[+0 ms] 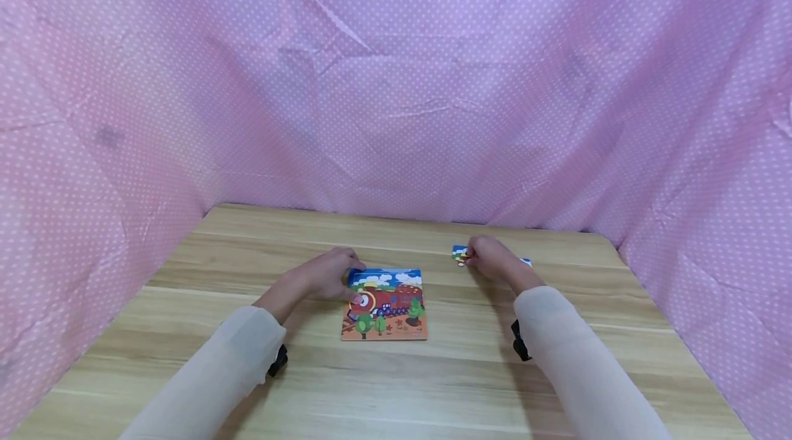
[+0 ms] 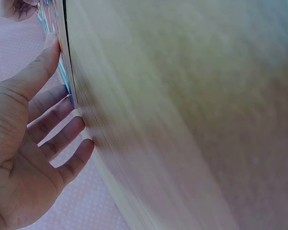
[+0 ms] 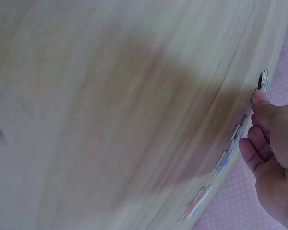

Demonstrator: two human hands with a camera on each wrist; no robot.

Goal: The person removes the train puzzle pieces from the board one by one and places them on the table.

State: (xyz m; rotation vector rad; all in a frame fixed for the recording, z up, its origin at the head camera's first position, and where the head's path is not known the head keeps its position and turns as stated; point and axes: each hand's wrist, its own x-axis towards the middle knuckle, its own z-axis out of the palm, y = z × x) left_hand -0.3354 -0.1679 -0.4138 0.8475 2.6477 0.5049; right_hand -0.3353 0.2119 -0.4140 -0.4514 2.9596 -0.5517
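A square jigsaw puzzle (image 1: 388,320) with a red train, trees and clouds lies flat at the middle of the table. At its left side rests my left hand (image 1: 328,275), thumb on the picture and fingers spread by the upper left corner. The left wrist view shows this hand (image 2: 24,129) with its fingers fairly straight along the puzzle's edge. To the right and farther back, my right hand (image 1: 491,258) pinches a small colourful puzzle piece (image 1: 459,252) at the table surface. In the right wrist view the thumb of that hand (image 3: 278,148) touches the piece (image 3: 264,79).
Another puzzle piece (image 1: 526,261) lies partly hidden behind the right wrist. Loose pieces (image 3: 197,203) also show on the table in the right wrist view. The wooden table (image 1: 396,392) is bordered by a pink dotted cloth (image 1: 396,117) at the back and sides.
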